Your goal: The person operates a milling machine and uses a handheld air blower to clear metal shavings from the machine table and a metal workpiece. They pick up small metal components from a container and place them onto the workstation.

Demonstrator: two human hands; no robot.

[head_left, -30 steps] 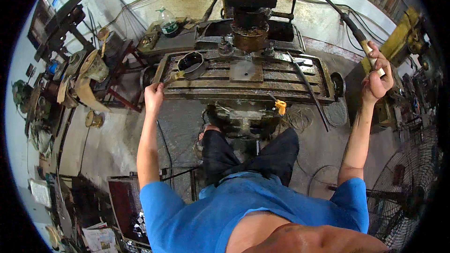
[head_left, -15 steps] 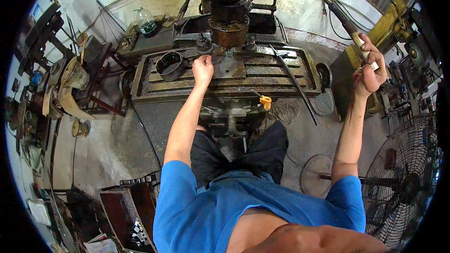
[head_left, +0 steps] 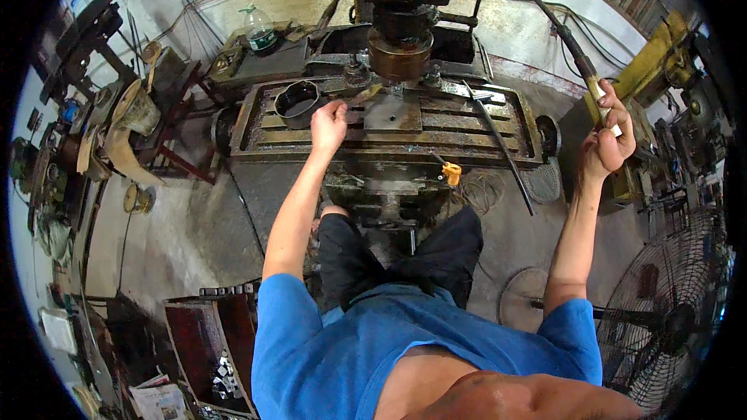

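Head view: left hand [head_left: 328, 126] curled over the machine table [head_left: 389, 120], right hand [head_left: 605, 140] clamped on the lever [head_left: 572, 47].

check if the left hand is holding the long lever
No, the left hand is over the machine table holding a small tool; the right hand grips the long lever.
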